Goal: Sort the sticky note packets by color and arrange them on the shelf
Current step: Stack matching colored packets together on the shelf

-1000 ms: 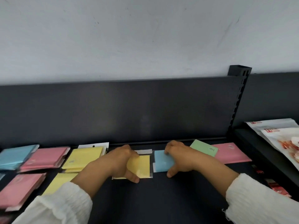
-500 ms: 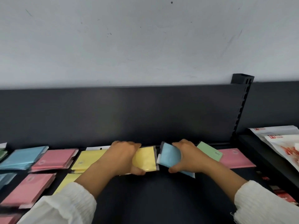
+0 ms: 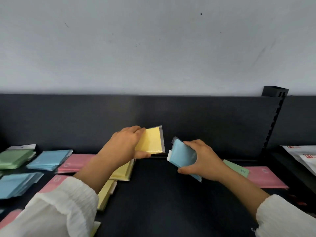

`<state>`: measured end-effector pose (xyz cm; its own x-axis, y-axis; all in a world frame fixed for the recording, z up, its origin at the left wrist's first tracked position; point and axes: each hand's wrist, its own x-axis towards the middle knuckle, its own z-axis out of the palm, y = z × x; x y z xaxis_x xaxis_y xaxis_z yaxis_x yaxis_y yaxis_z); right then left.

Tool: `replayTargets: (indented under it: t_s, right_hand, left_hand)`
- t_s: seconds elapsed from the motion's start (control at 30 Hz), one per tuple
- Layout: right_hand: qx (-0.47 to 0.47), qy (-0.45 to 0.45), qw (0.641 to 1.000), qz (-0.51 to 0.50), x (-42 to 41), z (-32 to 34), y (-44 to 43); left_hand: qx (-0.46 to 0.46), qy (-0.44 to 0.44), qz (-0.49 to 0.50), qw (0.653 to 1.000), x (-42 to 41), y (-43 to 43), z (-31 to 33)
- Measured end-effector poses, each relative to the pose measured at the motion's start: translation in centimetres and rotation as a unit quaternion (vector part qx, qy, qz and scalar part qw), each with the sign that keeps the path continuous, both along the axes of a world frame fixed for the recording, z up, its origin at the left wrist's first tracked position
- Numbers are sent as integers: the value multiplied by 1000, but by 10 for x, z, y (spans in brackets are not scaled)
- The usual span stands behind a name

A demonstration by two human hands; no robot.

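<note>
Above shelf (image 3: 153, 194), yellow packet (image 3: 152, 142), blue packet (image 3: 183, 154) held

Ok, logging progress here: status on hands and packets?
Left hand grips yellow packet, lifted. Right hand grips blue packet, lifted. Path to yellow stack, blue stack unobstructed.

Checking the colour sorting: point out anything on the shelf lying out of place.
A flat green sticky note packet overlaps a pink packet at the right, far from the green packet stack at far left.
</note>
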<state>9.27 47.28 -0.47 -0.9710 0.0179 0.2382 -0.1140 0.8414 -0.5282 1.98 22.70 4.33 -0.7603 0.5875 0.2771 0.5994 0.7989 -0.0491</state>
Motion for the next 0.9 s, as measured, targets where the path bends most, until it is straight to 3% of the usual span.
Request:
replayTargets:
  t_s: [0.73, 0.9]
  right_hand:
    - [37, -27, 996, 80, -25, 1, -69]
    - [28, -36, 996, 72, -28, -2, -74]
  left_hand:
    - [14, -137, 55, 989, -31, -85, -30]
    - [2, -217, 47, 975, -45, -85, -58]
